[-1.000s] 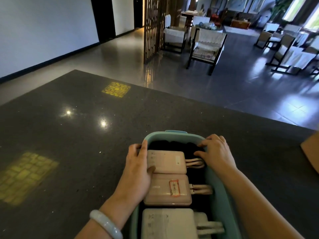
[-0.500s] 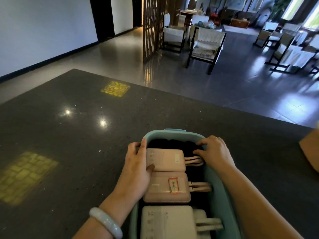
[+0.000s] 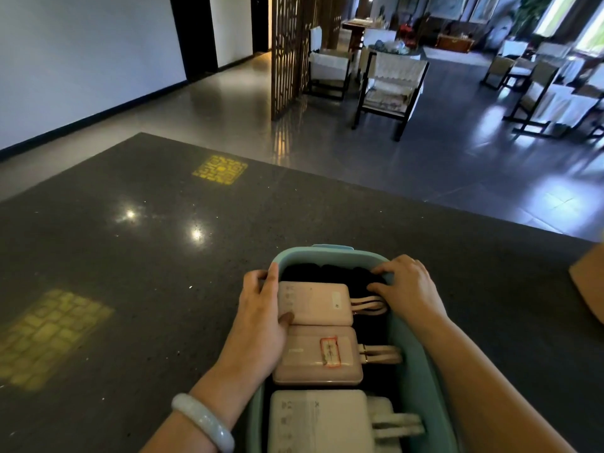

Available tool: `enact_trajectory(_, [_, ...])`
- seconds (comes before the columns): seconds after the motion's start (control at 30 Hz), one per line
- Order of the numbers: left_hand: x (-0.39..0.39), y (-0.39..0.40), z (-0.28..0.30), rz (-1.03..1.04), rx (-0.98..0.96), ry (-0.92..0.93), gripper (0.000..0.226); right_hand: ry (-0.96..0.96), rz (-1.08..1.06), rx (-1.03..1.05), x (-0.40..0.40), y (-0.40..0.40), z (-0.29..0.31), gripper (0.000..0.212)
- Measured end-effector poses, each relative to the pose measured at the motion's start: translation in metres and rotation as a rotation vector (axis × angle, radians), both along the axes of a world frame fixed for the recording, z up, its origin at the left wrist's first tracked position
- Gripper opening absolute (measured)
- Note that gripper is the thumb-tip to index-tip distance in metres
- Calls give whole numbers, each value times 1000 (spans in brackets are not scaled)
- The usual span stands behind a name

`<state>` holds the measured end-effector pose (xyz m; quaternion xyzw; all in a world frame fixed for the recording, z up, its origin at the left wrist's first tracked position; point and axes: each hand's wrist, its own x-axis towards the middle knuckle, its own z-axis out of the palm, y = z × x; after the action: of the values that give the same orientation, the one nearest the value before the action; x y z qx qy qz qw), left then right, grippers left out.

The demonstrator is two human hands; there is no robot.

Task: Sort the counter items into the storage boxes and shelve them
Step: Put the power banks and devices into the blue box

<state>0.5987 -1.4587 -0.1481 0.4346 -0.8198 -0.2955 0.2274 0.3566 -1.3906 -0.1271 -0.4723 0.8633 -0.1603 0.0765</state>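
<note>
- Left hand [image 3: 261, 317] sits at the left rim of the teal storage box [image 3: 421, 367], fingers curled over the edge and thumb pressed against the left end of the farthest pink power bank [image 3: 315, 302]; it looks like it is nudging that unit square against its neighbour. A pale bracelet [image 3: 202, 421] rings the wrist.
- The box stands on the dark speckled surface [image 3: 130, 289], near the person.
- Inside, three power banks lie flat in a row front to back: the far pink one, a middle pink one with a red-edged label [image 3: 318, 354], and a white one [image 3: 322, 420] nearest. Their short cables all point right.
- Something black [image 3: 330, 273] fills the far end; what it is cannot be told.
- Right hand [image 3: 407, 286] rests over the far right rim, fingers relaxed and spread near the black item and the far cable, gripping nothing, probably steadying the box.
- A tan object [image 3: 590, 286] lies at the right edge, well apart.
</note>
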Motion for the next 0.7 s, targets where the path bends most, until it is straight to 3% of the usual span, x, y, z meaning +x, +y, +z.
enact_trajectory(0.7, [-1, -1, 2, -48, -29, -29, 81, -44, -4, -132, 5, 13, 1, 27])
